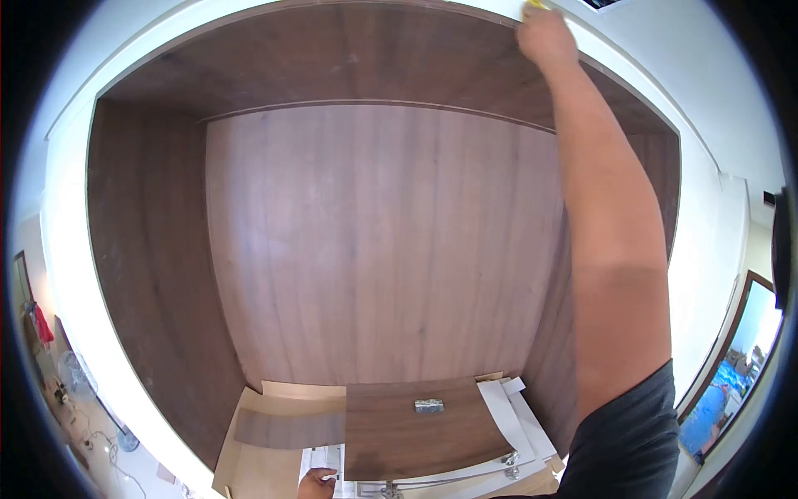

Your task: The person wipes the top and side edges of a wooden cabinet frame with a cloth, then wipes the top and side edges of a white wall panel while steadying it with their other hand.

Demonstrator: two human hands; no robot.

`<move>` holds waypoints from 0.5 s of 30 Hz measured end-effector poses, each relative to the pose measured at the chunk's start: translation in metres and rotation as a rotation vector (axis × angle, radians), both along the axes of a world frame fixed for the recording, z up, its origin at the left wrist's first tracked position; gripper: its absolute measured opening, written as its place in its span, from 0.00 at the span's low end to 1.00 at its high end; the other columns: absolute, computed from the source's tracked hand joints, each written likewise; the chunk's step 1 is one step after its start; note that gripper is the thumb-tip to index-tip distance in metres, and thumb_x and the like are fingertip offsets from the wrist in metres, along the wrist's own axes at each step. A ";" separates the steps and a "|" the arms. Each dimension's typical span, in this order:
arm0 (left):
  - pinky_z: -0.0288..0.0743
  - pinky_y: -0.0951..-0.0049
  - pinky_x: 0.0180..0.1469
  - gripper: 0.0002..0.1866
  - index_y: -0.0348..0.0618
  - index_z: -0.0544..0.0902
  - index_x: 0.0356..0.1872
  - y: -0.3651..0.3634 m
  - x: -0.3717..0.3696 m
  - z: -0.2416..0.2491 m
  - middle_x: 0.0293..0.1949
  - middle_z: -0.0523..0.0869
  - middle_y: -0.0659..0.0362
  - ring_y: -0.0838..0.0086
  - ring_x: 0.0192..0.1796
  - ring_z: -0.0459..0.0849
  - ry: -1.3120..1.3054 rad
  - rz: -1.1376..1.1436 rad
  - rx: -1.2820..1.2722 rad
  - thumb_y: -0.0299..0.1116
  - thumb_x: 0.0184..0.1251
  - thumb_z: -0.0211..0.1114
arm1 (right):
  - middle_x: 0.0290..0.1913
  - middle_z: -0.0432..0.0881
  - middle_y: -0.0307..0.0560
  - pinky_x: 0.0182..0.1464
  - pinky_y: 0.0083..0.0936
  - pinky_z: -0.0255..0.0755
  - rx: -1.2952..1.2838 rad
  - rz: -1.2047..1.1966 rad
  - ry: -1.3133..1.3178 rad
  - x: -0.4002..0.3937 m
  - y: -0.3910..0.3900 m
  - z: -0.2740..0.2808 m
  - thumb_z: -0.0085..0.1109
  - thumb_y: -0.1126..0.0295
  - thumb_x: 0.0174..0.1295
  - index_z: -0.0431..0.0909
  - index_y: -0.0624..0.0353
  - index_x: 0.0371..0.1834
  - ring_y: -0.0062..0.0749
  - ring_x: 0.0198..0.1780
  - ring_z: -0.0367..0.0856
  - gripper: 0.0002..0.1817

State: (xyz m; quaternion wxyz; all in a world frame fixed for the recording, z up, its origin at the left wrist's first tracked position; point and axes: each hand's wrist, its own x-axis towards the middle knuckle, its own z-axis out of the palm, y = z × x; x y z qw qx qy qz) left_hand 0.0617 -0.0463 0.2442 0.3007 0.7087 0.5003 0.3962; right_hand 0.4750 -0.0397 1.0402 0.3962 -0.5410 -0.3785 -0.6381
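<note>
My right hand [549, 37] is raised to the top edge of a large brown wood-grain cabinet [382, 241], closed around a small yellow object [534, 5] that is mostly hidden at the frame's top. Low in the view, my left hand [317, 484] is at a white sheet or piece [322, 459], its fingers bent together; what they hold, if anything, is too small to name. Beside it lies a dark brown board [416, 441] with a small silvery block [429, 406] on top.
Cardboard [262, 466] and a thin wood-grain strip [291, 428] lie at the cabinet's lower left. White strips [519, 424] and metal fittings [511, 466] are at lower right. Cables [112, 453] trail over the floor at far left. A doorway or mirror frame [731, 366] stands right.
</note>
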 end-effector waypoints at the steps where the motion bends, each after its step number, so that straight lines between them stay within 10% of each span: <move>1: 0.80 0.66 0.37 0.14 0.48 0.86 0.51 -0.002 -0.002 -0.004 0.44 0.87 0.48 0.66 0.32 0.86 0.026 0.003 -0.022 0.29 0.64 0.64 | 0.53 0.83 0.62 0.60 0.41 0.76 -0.026 0.104 -0.115 -0.020 0.002 -0.005 0.48 0.66 0.68 0.81 0.64 0.52 0.53 0.57 0.81 0.17; 4: 0.79 0.66 0.36 0.14 0.47 0.86 0.51 -0.011 0.001 -0.007 0.45 0.87 0.48 0.67 0.31 0.85 0.041 0.006 -0.106 0.29 0.64 0.64 | 0.55 0.82 0.65 0.58 0.44 0.75 0.130 0.515 0.112 -0.090 0.014 -0.022 0.44 0.68 0.70 0.80 0.64 0.52 0.56 0.58 0.80 0.17; 15: 0.78 0.65 0.33 0.14 0.46 0.86 0.50 -0.022 -0.013 -0.048 0.38 0.88 0.49 0.66 0.28 0.84 0.007 0.033 0.120 0.28 0.63 0.63 | 0.49 0.83 0.65 0.55 0.45 0.77 -0.011 0.237 -0.059 -0.094 0.003 -0.013 0.46 0.69 0.69 0.80 0.62 0.51 0.58 0.52 0.83 0.15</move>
